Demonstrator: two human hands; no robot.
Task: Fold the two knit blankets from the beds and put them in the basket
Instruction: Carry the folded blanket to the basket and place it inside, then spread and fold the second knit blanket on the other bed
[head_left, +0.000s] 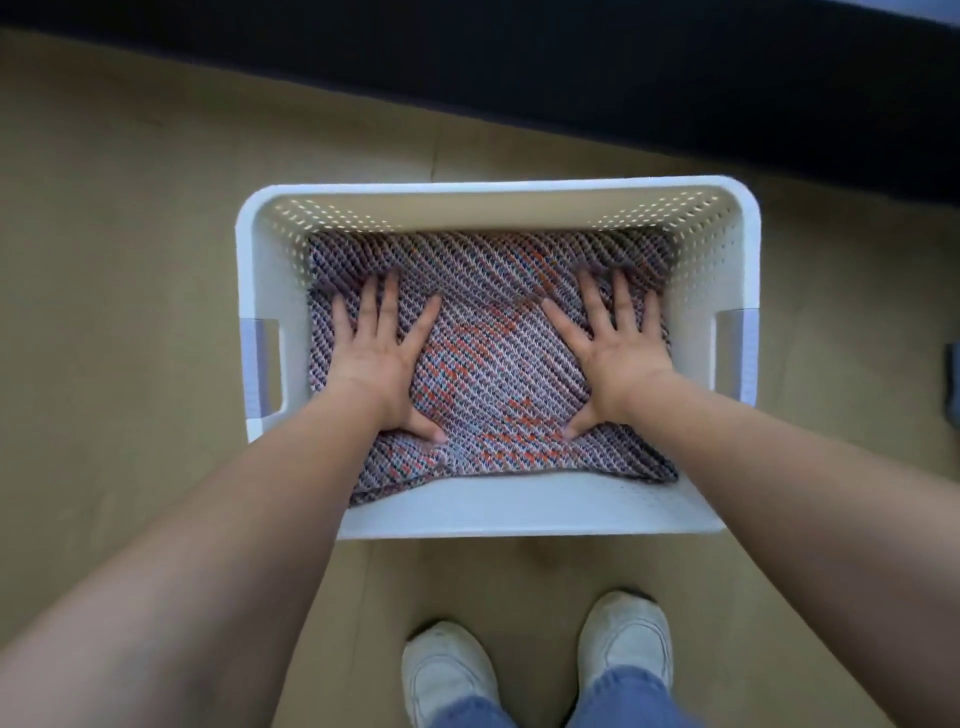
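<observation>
Knit blanket (493, 338) — inside white basket (498, 189)

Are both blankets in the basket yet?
A folded knit blanket already lies inside the white basket. Right now the left hand and right hand press flat on it, fingers spread. Whether a second blanket sits underneath cannot be told; if not, that one is left to fold and bring.
</observation>
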